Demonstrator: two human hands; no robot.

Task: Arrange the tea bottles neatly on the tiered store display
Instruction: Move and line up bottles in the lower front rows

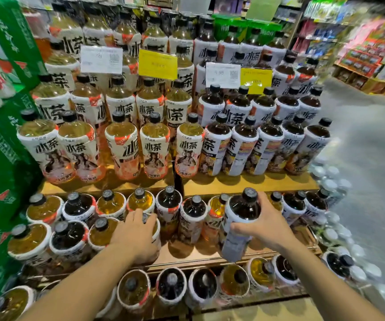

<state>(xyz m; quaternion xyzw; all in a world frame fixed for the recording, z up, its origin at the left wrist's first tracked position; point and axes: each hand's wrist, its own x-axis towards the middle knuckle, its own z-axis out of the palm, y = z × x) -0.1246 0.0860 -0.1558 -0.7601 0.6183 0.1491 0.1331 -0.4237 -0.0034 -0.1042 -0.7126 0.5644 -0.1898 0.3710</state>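
The right hand has its fingers wrapped round the shoulder of a dark tea bottle. The thumb lies across the white label and the cap stands free above the grip. The bottle leans slightly, with its base at the front edge of the middle shelf. I cannot tell whether it rests there or is lifted. Left of it, the left hand cups an amber tea bottle. Its fingers are curled close together over the top, so only a sliver of cap and label rim shows.

Between the two hands a strip of bare wood runs to the shelf lip, the one open patch on this tier. Behind the fingers, dark and amber bottles stand mixed, cap beside cap. Below the wrists the lower-tier bottles crowd against the edge, partly covered by both forearms. Beyond the fingers the upper shelf has a bare band before its front row, with amber tea left of the dark centre gap and dark tea right. Price cards hide labels higher up. Green cartons wall off the left side. Right of the right hand, clear capped bottles and the aisle floor are smeared by blur.
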